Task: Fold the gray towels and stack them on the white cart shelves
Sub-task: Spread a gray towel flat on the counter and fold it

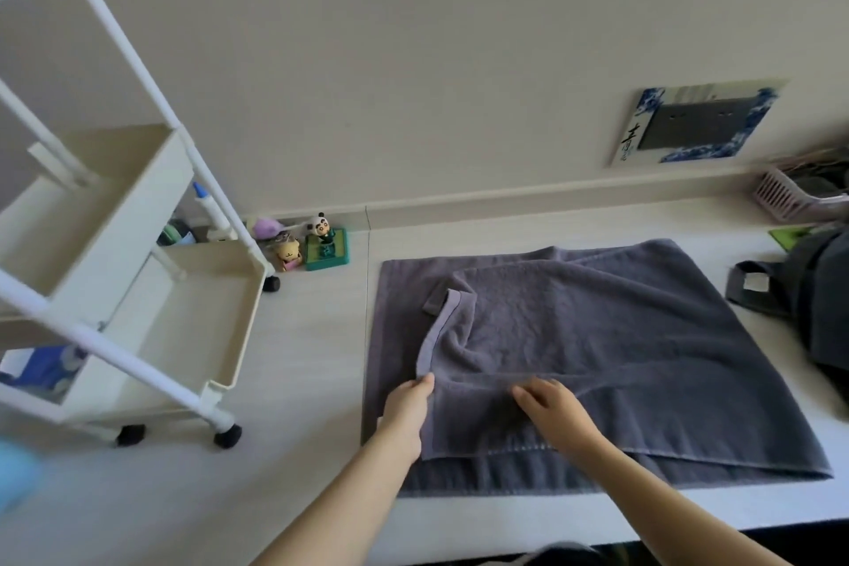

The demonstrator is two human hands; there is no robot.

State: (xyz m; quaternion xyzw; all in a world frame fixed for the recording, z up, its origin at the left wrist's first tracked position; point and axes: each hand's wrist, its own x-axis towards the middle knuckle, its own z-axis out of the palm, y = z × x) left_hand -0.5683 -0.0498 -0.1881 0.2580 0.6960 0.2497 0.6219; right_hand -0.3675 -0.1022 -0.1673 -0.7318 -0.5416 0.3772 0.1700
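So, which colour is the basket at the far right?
Pink basket, seen in the head view.

Bare table (pixel 312 335) separates towel (pixel 597 358) from cart (pixel 183 290).

- We have a single view, a wide-angle camera worn on the head, looking forward and down over both forearms.
- It sits close above the table (pixel 321 450), facing the wall.
- The white cart (pixel 151 271) leans in at the left edge, its straight posts bent by the lens.
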